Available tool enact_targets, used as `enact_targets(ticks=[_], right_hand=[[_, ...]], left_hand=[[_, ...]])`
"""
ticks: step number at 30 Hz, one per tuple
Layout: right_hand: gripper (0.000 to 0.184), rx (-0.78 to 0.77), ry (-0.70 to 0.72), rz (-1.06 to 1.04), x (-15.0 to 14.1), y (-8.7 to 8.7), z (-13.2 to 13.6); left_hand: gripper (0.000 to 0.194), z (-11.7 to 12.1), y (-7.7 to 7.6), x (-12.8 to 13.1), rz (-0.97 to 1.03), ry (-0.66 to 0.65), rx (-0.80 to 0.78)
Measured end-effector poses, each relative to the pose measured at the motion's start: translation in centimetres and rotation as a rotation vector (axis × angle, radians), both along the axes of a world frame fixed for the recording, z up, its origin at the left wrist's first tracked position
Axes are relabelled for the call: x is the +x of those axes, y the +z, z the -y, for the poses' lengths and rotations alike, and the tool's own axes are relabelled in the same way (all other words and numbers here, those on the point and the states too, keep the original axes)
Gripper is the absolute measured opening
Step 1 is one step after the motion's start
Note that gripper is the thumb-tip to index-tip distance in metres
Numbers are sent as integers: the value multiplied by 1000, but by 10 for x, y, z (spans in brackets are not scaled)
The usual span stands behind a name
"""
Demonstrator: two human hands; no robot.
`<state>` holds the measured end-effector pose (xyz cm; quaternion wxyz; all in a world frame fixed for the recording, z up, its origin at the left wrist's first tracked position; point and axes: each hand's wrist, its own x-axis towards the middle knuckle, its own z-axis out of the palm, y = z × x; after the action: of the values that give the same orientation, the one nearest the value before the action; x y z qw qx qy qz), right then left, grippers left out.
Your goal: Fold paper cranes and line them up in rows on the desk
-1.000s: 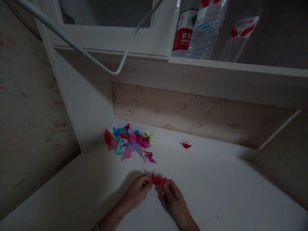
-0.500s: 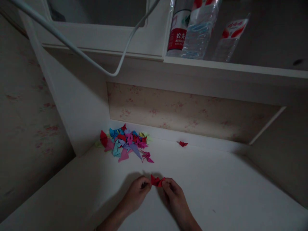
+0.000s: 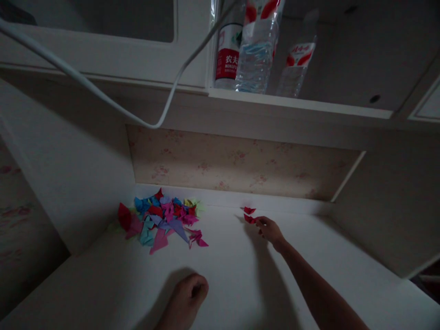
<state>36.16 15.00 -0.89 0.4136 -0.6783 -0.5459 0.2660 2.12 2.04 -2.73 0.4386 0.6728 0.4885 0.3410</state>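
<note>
My right hand (image 3: pixel 270 230) reaches toward the back of the desk, its fingertips pinching one end of a small red origami figure (image 3: pixel 249 218). Just behind that figure lies another red origami figure (image 3: pixel 250 210), close to the back edge. My left hand (image 3: pixel 193 289) rests nearer to me over the desk, curled into a loose fist, with nothing visible in it. To its upper left sits a heap of folded paper figures (image 3: pixel 165 215) in blue, pink, purple, red and yellow. A magenta origami figure (image 3: pixel 198 239) lies at the heap's right front edge.
A white desk (image 3: pixel 227 275) spreads under both hands. Above it runs a shelf (image 3: pixel 309 106) holding clear plastic bottles (image 3: pixel 256 62). A white cable (image 3: pixel 113 104) hangs in front of the cabinet. Side panels close in the desk at left and right.
My right hand has carried the red origami figure away from my left hand, back and to the right, beside the other red one. My left hand has let go and curled. The view has shifted right.
</note>
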Motion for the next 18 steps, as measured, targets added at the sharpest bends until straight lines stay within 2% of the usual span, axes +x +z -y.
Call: enact_targets(ticks=[7, 12, 18], right_hand=[[22, 10, -12, 211, 26, -17, -37], [25, 7, -9, 308, 39, -22, -52], [27, -17, -24, 375, 45, -30, -60]], left_hand=[[27, -7, -9, -1, -41, -29, -3], [27, -8, -13, -1, -65, -38, 5], [25, -8, -9, -3, -81, -47, 4]])
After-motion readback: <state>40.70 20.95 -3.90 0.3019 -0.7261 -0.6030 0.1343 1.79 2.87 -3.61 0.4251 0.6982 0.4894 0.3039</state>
